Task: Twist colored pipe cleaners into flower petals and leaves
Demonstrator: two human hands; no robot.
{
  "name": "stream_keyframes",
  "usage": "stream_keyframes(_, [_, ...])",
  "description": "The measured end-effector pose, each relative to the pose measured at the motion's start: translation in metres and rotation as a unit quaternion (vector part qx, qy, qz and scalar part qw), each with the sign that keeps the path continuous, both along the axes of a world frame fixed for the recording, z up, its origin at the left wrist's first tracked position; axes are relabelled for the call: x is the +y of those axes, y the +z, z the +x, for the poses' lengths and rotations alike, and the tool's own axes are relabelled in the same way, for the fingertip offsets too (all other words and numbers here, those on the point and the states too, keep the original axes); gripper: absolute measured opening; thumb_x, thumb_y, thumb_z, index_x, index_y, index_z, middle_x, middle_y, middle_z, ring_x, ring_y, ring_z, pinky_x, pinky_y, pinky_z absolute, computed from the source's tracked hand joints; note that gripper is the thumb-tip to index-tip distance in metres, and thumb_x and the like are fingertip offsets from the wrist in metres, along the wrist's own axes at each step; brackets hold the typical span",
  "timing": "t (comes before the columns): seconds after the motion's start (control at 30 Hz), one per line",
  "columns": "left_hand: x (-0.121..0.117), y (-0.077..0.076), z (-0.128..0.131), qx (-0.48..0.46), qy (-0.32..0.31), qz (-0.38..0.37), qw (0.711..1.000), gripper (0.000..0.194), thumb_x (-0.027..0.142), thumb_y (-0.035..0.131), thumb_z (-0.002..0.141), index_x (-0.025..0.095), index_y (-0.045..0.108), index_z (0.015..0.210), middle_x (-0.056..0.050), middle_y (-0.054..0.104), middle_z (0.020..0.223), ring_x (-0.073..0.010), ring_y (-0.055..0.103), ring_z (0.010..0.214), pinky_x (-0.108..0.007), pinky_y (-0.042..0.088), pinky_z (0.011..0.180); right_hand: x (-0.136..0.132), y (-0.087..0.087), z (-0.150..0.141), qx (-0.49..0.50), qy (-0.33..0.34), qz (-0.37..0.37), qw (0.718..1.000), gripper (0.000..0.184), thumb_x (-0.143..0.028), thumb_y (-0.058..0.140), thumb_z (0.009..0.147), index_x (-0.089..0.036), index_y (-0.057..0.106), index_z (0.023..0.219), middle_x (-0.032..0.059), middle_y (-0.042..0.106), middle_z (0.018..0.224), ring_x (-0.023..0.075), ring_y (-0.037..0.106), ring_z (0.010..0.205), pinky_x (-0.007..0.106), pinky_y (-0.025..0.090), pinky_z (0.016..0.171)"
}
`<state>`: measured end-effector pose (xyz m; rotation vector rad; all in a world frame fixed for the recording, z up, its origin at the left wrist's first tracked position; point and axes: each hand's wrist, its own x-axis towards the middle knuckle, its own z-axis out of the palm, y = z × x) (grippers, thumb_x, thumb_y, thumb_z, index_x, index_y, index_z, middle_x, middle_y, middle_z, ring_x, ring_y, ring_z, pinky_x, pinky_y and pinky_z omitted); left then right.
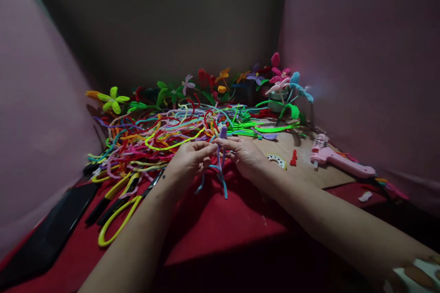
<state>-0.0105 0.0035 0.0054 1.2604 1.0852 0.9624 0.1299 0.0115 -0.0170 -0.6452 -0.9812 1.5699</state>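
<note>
Left hand [192,156] and right hand [248,156]: fingertip grip on purple fuzzy piece [223,133], upright, light-blue strands [225,187] hanging below. Fuzzy-stem pile [165,133] behind on red-covered desk [220,231]; fuzzy flowers [112,100] along the back. Yellow-handled scissors [137,202] left. Pink glue gun [338,159] right, partly over brown board [302,176]. White-and-yellow ring [280,160] just beside right wrist.

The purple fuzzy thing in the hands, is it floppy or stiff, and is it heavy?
The purple fuzzy thing probably isn't floppy: its top stands up above the fingers. The blue strands below look thin and bent, so they may flex easily. It's likely light, being so slim.
</note>
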Motion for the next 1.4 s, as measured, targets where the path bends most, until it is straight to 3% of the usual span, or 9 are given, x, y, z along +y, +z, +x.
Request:
stream_keyframes(0.23, [-0.002, -0.004, 0.006, -0.001, -0.054, -0.039, 0.998, 0.026, 0.037, 0.063, 0.070, 0.011, 0.060, 0.068, 0.006, 0.039, 0.036, -0.0020, 0.026, 0.030, -0.016, 0.016, 0.034, 0.000, -0.004, -0.004, 0.050, 0.027, -0.044, 0.997, 0.014, -0.023, 0.071, 0.058, -0.014, 0.068, 0.068, 0.0029, 0.065, 0.073, 0.0102, 0.055, 0.066, 0.024, 0.040, 0.061])
stream_keyframes(0.4, [-0.002, -0.004, 0.005, 0.034, -0.037, 0.025, 0.998, 0.028, 0.035, 0.063, 0.070, 0.012, 0.056, 0.056, 0.006, 0.037, 0.035, -0.0024, 0.028, 0.031, -0.017, 0.014, 0.035, -0.001, -0.001, -0.001, 0.038, 0.040, -0.046, 0.997, 0.016, -0.023, 0.070, 0.059, -0.014, 0.068, 0.072, 0.0026, 0.064, 0.073, 0.0097, 0.054, 0.064, 0.024, 0.039, 0.058])
stream_keyframes(0.63, [-0.003, -0.001, 0.004, 0.037, -0.021, 0.016, 0.999, 0.026, 0.035, 0.063, 0.070, 0.011, 0.059, 0.059, 0.006, 0.038, 0.037, -0.0021, 0.026, 0.031, -0.018, 0.013, 0.035, 0.001, 0.000, 0.003, 0.027, 0.016, 0.012, 0.999, 0.016, -0.028, 0.069, 0.062, -0.014, 0.066, 0.067, 0.0012, 0.061, 0.063, 0.0091, 0.052, 0.055, 0.025, 0.039, 0.057])
stream_keyframes(0.9, [-0.005, -0.001, 0.009, 0.056, -0.023, -0.007, 0.998, 0.024, 0.032, 0.063, 0.068, 0.011, 0.059, 0.058, 0.006, 0.037, 0.036, -0.0020, 0.024, 0.031, -0.018, 0.012, 0.035, 0.004, 0.004, 0.005, 0.031, -0.060, 0.024, 0.997, 0.018, -0.027, 0.069, 0.061, -0.014, 0.069, 0.072, -0.0008, 0.060, 0.058, 0.0073, 0.047, 0.049, 0.023, 0.034, 0.051])
stream_keyframes(1.03, [-0.008, 0.002, 0.013, 0.063, -0.019, -0.018, 0.998, 0.022, 0.029, 0.066, 0.065, 0.011, 0.058, 0.056, 0.006, 0.038, 0.037, -0.0015, 0.025, 0.032, -0.018, 0.012, 0.035, 0.005, 0.007, 0.007, 0.045, -0.087, -0.003, 0.995, 0.009, -0.021, 0.068, 0.057, -0.012, 0.066, 0.061, 0.0002, 0.059, 0.056, 0.0088, 0.049, 0.051, 0.024, 0.036, 0.052])
stream_keyframes(1.27, [-0.005, -0.001, 0.009, 0.044, -0.007, -0.001, 0.999, 0.023, 0.032, 0.063, 0.067, 0.011, 0.058, 0.058, 0.006, 0.036, 0.036, -0.0023, 0.024, 0.031, -0.019, 0.011, 0.035, 0.003, 0.004, 0.003, 0.047, -0.025, 0.019, 0.998, 0.019, -0.028, 0.069, 0.060, -0.013, 0.067, 0.071, 0.0007, 0.061, 0.059, 0.0091, 0.050, 0.051, 0.025, 0.038, 0.053])
stream_keyframes(1.4, [-0.006, -0.002, 0.009, 0.040, -0.010, 0.023, 0.999, 0.026, 0.033, 0.060, 0.069, 0.012, 0.056, 0.054, 0.006, 0.035, 0.035, -0.0032, 0.024, 0.032, -0.020, 0.012, 0.035, -0.002, 0.003, 0.001, 0.011, 0.008, 0.032, 0.999, 0.016, -0.026, 0.071, 0.058, -0.013, 0.065, 0.063, -0.0008, 0.057, 0.053, 0.0075, 0.046, 0.048, 0.024, 0.036, 0.052])
